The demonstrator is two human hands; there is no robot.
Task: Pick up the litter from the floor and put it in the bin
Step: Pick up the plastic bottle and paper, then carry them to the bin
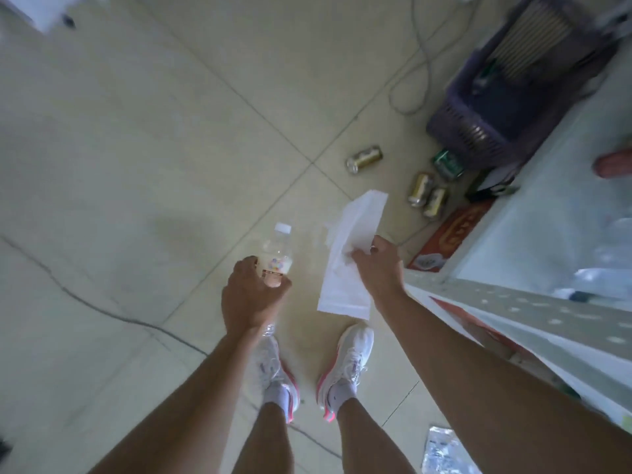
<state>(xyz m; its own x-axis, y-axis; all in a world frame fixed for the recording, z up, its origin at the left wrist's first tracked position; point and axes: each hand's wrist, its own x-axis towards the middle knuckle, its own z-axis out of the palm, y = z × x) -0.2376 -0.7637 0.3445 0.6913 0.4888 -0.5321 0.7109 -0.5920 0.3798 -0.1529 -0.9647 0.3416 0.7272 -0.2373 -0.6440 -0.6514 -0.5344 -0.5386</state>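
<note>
I see a clear bottle [273, 254] with a white cap, a plain white paper bag [338, 285], gold cans [364, 158], a green can [448, 164], a purple slatted basket [478, 138], a red box [451, 234], beige floor [136, 165] tiles and white shoes [349, 364] with pink soles.

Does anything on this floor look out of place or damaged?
Yes. Four drink cans lie on their sides near the purple basket, and crumpled clear plastic lies at lower right. What looks like a dark crack runs across the tiles at left.
</note>
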